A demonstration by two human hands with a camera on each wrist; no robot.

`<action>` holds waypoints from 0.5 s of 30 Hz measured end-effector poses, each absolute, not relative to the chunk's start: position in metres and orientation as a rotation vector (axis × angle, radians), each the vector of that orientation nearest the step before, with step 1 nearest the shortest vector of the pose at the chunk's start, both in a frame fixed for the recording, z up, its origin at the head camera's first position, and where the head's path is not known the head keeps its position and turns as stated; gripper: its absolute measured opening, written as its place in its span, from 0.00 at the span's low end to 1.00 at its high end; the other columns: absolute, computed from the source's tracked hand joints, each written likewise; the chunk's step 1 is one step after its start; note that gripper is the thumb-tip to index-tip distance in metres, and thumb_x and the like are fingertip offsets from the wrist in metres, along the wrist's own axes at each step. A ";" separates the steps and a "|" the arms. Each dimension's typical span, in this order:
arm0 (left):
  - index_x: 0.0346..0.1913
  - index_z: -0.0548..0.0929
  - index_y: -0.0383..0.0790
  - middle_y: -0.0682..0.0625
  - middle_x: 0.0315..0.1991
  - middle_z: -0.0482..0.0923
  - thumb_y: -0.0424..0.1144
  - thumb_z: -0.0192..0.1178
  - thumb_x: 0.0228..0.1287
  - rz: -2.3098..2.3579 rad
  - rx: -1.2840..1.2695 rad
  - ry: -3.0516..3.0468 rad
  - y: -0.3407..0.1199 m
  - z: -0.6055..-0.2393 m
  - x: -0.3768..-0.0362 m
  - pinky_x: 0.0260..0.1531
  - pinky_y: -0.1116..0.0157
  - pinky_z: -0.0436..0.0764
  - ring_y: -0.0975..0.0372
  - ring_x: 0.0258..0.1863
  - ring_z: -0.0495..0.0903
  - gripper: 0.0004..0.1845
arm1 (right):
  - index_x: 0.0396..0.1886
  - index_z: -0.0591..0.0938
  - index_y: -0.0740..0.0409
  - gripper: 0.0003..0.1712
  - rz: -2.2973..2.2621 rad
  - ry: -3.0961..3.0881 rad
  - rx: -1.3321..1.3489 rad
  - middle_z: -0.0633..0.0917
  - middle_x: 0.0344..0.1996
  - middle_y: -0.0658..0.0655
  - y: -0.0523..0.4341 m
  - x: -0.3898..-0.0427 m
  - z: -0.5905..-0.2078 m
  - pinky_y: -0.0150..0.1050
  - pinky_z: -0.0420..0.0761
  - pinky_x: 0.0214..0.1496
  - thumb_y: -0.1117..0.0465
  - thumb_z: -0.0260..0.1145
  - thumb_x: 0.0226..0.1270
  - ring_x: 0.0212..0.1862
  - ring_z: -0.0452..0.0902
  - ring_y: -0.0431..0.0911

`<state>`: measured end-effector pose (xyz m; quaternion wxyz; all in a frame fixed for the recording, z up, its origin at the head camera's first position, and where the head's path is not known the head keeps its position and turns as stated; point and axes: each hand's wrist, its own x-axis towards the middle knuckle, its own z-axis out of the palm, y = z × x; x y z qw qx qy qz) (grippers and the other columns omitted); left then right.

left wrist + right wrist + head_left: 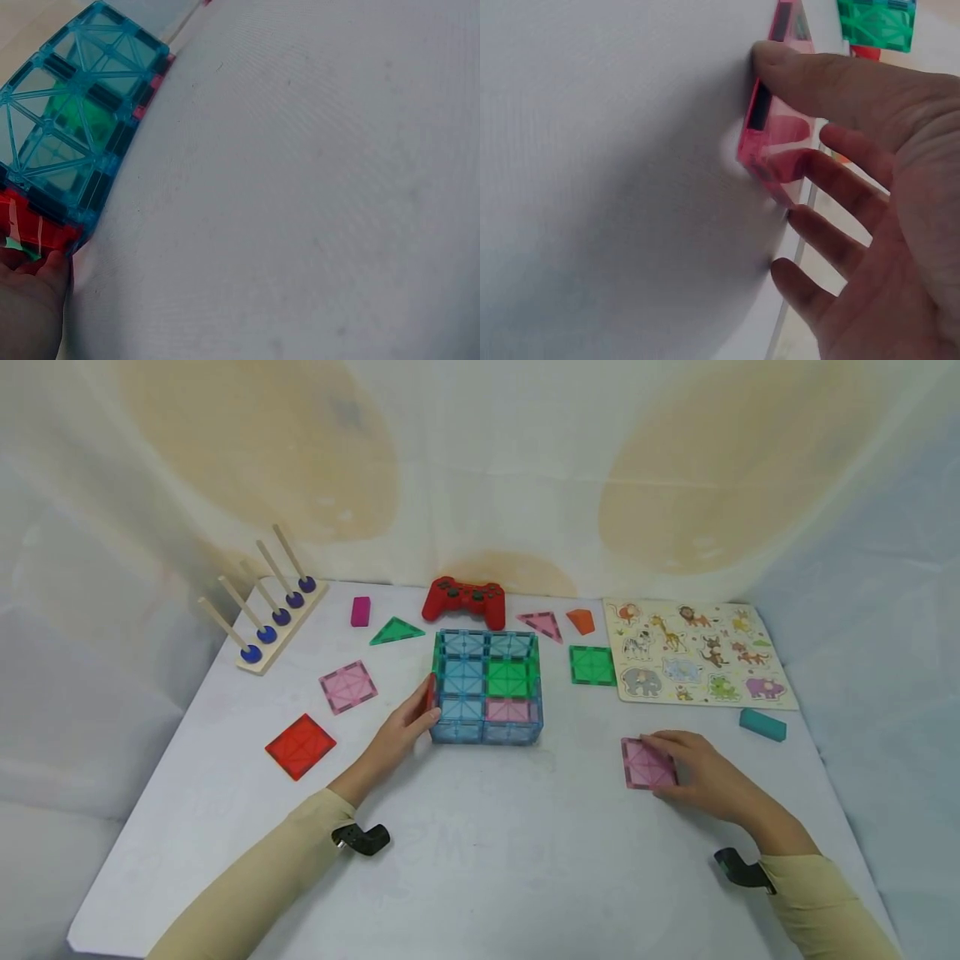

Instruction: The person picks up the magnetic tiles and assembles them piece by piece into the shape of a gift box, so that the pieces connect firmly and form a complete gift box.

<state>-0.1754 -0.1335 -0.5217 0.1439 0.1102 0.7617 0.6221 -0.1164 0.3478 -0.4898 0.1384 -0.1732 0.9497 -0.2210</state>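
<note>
Presently, the left hand [393, 731] has its grip closed on a red tile [52, 234] at the left side of the tile box [486, 732], mid-surface [510, 860]. Right hand [705, 774]: I see its grip pinching a pink tile [647, 764], well right of the box. Green square [592, 666] lies flat, just beside the animal puzzle [697, 652]; red controller [465, 601] behind box.

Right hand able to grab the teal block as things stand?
Probably yes: in the head view, only tabletop shows between the right hand and the teal block. That hand holds a pink tile, though, so it would likely have to release that first.
</note>
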 end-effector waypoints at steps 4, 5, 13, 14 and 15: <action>0.83 0.48 0.53 0.52 0.82 0.45 0.45 0.50 0.80 1.799 0.323 2.189 -0.134 -0.523 -0.176 0.74 0.47 0.58 0.54 0.81 0.46 0.36 | 0.73 0.72 0.59 0.44 -0.650 2.767 -0.484 0.69 0.67 0.67 0.345 -0.120 -0.491 0.70 0.68 0.66 0.52 0.79 0.59 0.68 0.61 0.66; 0.83 0.47 0.53 0.52 0.82 0.45 0.45 0.50 0.80 1.799 0.325 2.188 -0.134 -0.522 -0.176 0.74 0.47 0.58 0.54 0.81 0.46 0.36 | 0.73 0.72 0.58 0.44 -0.652 2.770 -0.476 0.70 0.67 0.67 0.344 -0.121 -0.491 0.69 0.68 0.66 0.51 0.78 0.60 0.68 0.61 0.66; 0.83 0.48 0.53 0.52 0.82 0.45 0.46 0.51 0.80 1.805 0.330 2.171 -0.134 -0.524 -0.176 0.74 0.48 0.59 0.55 0.81 0.46 0.36 | 0.74 0.72 0.56 0.44 -0.698 2.791 -0.473 0.69 0.66 0.65 0.320 -0.140 -0.478 0.67 0.72 0.65 0.48 0.78 0.61 0.65 0.66 0.63; 0.83 0.48 0.52 0.52 0.82 0.45 0.45 0.50 0.80 1.807 0.332 2.167 -0.134 -0.524 -0.176 0.74 0.47 0.58 0.54 0.81 0.46 0.36 | 0.74 0.71 0.56 0.44 -0.701 2.795 -0.481 0.69 0.66 0.65 0.316 -0.144 -0.475 0.67 0.72 0.64 0.49 0.78 0.61 0.65 0.66 0.62; 0.83 0.48 0.51 0.51 0.83 0.45 0.45 0.50 0.80 1.806 0.332 2.167 -0.134 -0.524 -0.176 0.74 0.47 0.58 0.54 0.81 0.46 0.36 | 0.74 0.71 0.56 0.44 -0.699 2.801 -0.486 0.69 0.66 0.64 0.312 -0.147 -0.473 0.67 0.72 0.64 0.50 0.78 0.61 0.66 0.66 0.62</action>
